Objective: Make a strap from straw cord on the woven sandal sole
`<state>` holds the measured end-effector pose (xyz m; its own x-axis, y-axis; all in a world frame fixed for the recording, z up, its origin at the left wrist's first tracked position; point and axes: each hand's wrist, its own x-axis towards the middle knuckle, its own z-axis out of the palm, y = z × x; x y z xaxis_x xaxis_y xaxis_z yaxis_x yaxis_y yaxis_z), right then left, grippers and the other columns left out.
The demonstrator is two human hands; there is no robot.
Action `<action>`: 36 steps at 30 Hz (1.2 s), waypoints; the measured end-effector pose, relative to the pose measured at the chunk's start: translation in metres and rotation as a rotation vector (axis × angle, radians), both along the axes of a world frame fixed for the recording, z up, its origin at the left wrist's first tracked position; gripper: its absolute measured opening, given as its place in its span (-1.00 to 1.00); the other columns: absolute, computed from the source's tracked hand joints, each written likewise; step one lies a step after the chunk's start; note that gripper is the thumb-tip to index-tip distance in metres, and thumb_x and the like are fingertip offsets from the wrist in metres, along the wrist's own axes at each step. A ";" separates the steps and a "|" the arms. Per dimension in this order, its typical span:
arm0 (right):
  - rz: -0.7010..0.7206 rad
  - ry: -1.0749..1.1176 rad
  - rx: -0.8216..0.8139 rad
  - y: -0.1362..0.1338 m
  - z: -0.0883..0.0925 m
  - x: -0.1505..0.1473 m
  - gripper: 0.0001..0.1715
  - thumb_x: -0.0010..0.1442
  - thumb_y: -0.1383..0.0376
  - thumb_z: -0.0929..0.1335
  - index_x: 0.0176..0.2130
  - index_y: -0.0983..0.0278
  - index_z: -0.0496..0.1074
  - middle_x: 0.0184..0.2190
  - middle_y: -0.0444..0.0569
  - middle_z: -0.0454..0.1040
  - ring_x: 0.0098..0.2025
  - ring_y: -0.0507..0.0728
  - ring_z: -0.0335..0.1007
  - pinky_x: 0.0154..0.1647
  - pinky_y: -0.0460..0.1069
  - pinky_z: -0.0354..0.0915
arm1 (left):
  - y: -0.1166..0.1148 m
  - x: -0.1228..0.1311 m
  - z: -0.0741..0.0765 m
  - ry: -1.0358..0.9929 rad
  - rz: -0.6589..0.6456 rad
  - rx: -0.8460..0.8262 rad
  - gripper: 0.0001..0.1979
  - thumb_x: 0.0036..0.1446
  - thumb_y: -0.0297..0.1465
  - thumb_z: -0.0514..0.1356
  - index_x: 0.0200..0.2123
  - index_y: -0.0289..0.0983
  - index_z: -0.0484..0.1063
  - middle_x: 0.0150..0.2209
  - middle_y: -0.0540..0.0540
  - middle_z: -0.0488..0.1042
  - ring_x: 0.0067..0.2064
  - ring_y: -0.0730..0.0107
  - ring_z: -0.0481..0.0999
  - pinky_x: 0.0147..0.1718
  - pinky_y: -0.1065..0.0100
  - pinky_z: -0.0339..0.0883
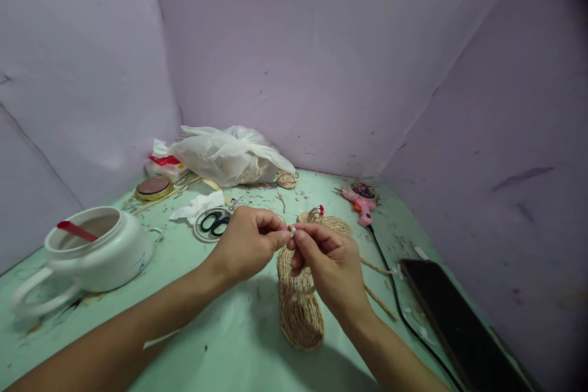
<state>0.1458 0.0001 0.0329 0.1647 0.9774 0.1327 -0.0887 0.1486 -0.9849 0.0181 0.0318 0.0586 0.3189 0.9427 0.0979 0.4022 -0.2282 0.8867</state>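
My left hand [252,242] and my right hand [328,263] meet near the middle of the view, thumbs and forefingers pinched on a tiny white piece [292,231] between them. Below them a long, sole-shaped piece of coiled straw rope [301,318] lies on the green table [220,343]. Behind my right hand rests another woven rope piece [337,225] with a small red decoration [321,210] on it. Two rope ends [381,303] stick out to the right of my right hand.
At the left stands a white pot [133,251] with a red stick. Black-handled scissors [214,222], a plastic bag [229,156] and a round tin [154,188] lie farther back. A pink glue gun [362,205] with a black cord and a dark phone [459,324] are at the right.
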 end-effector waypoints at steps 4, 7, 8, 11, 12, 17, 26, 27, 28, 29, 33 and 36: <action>0.054 0.094 -0.040 0.000 0.002 0.001 -0.84 -0.08 0.26 0.38 -0.47 0.33 0.43 -0.66 -0.18 0.37 -0.73 -0.07 0.23 -0.78 -0.14 0.29 | 0.002 -0.002 0.002 0.014 -0.014 0.025 -0.85 -0.13 -0.40 0.14 -0.64 -0.34 0.42 -0.66 0.04 0.35 -0.55 0.53 0.22 -0.54 0.47 0.14; 0.118 0.091 -0.028 -0.001 0.003 0.004 -0.79 -0.06 0.25 0.38 -0.38 0.33 0.43 -0.65 -0.19 0.37 -0.73 -0.08 0.23 -0.77 -0.14 0.30 | 0.004 -0.004 0.003 -0.014 -0.055 0.045 -0.85 -0.13 -0.39 0.14 -0.62 -0.34 0.41 -0.64 0.04 0.35 -0.53 0.52 0.25 -0.48 0.46 0.16; 0.150 0.094 -0.020 0.000 0.003 0.006 -0.73 -0.05 0.24 0.39 -0.29 0.32 0.41 -0.65 -0.21 0.37 -0.73 -0.08 0.23 -0.76 -0.14 0.30 | 0.004 -0.005 0.003 -0.034 -0.084 0.054 -0.85 -0.13 -0.39 0.14 -0.62 -0.34 0.41 -0.63 0.03 0.36 -0.52 0.51 0.26 -0.47 0.46 0.17; 0.272 0.135 -0.019 0.002 0.002 0.009 -0.60 -0.02 0.22 0.38 -0.16 0.27 0.29 -0.67 -0.26 0.36 -0.75 -0.07 0.22 -0.78 -0.17 0.25 | 0.005 -0.006 0.001 -0.091 -0.149 0.086 -0.86 -0.12 -0.39 0.13 -0.60 -0.33 0.40 -0.61 0.02 0.36 -0.50 0.50 0.28 -0.45 0.45 0.17; 0.297 0.139 -0.027 0.003 0.001 0.011 -0.64 -0.02 0.21 0.38 -0.20 0.26 0.29 -0.68 -0.26 0.36 -0.76 -0.07 0.22 -0.78 -0.17 0.23 | 0.005 -0.007 0.001 -0.101 -0.152 0.096 -0.86 -0.12 -0.39 0.13 -0.60 -0.33 0.40 -0.61 0.02 0.37 -0.50 0.50 0.28 -0.45 0.45 0.18; 0.157 -0.185 0.137 0.003 -0.005 0.014 -0.82 0.05 0.25 0.35 -0.30 0.28 0.41 -0.50 -0.09 0.45 -0.52 0.02 0.39 -0.58 -0.10 0.34 | 0.003 -0.003 -0.005 -0.159 -0.102 0.061 -0.86 -0.10 -0.40 0.13 -0.61 -0.34 0.36 -0.61 0.03 0.36 -0.50 0.51 0.28 -0.46 0.46 0.18; -0.144 -0.340 0.289 0.001 -0.007 0.009 -0.88 0.01 0.38 0.36 -0.39 0.23 0.51 -0.53 -0.09 0.47 -0.50 0.04 0.39 -0.45 -0.02 0.37 | 0.001 0.001 -0.003 -0.168 -0.070 0.052 -0.89 -0.10 -0.42 0.16 -0.56 -0.34 0.43 -0.56 0.02 0.41 -0.46 0.52 0.31 -0.42 0.46 0.19; -0.139 -0.242 0.207 0.001 -0.007 0.008 -0.91 -0.01 0.36 0.37 -0.42 0.24 0.51 -0.55 -0.10 0.48 -0.52 0.04 0.39 -0.47 -0.03 0.38 | 0.002 0.001 -0.005 -0.203 -0.071 0.013 -0.89 -0.12 -0.42 0.17 -0.56 -0.34 0.44 -0.58 0.02 0.40 -0.48 0.52 0.31 -0.43 0.46 0.19; -0.125 -0.148 0.130 0.001 -0.007 0.006 -0.93 -0.03 0.35 0.38 -0.43 0.26 0.51 -0.57 -0.10 0.48 -0.55 0.03 0.40 -0.50 -0.04 0.38 | 0.003 0.002 -0.007 -0.249 -0.066 -0.043 -0.89 -0.15 -0.40 0.18 -0.56 -0.35 0.43 -0.61 0.03 0.38 -0.52 0.53 0.29 -0.47 0.46 0.18; -0.109 -0.067 0.069 0.001 -0.007 0.004 -0.93 -0.05 0.33 0.40 -0.44 0.27 0.51 -0.59 -0.11 0.48 -0.57 0.03 0.40 -0.51 -0.04 0.39 | 0.004 0.003 -0.009 -0.303 -0.059 -0.111 -0.88 -0.18 -0.39 0.19 -0.57 -0.35 0.43 -0.64 0.05 0.35 -0.56 0.55 0.25 -0.51 0.46 0.15; -0.070 0.086 -0.040 0.002 -0.009 0.000 -0.87 -0.12 0.31 0.44 -0.45 0.31 0.50 -0.65 -0.14 0.46 -0.63 0.01 0.38 -0.56 -0.08 0.38 | 0.005 0.005 -0.013 -0.370 -0.037 -0.253 -0.85 -0.24 -0.36 0.22 -0.62 -0.36 0.40 -0.73 0.09 0.25 -0.64 0.59 0.15 -0.61 0.47 0.05; -0.057 0.103 -0.055 0.002 -0.009 0.001 -0.86 -0.17 0.32 0.46 -0.49 0.33 0.50 -0.69 -0.15 0.44 -0.66 -0.01 0.36 -0.60 -0.11 0.36 | 0.005 0.004 -0.010 -0.241 -0.003 -0.114 -0.86 -0.22 -0.38 0.23 -0.63 -0.36 0.42 -0.68 0.06 0.32 -0.59 0.57 0.20 -0.58 0.48 0.08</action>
<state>0.1473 0.0022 0.0240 0.2298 0.9715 0.0586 -0.1828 0.1022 -0.9778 0.0220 0.0367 0.0487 0.3021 0.9511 0.0648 0.1753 -0.1222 0.9769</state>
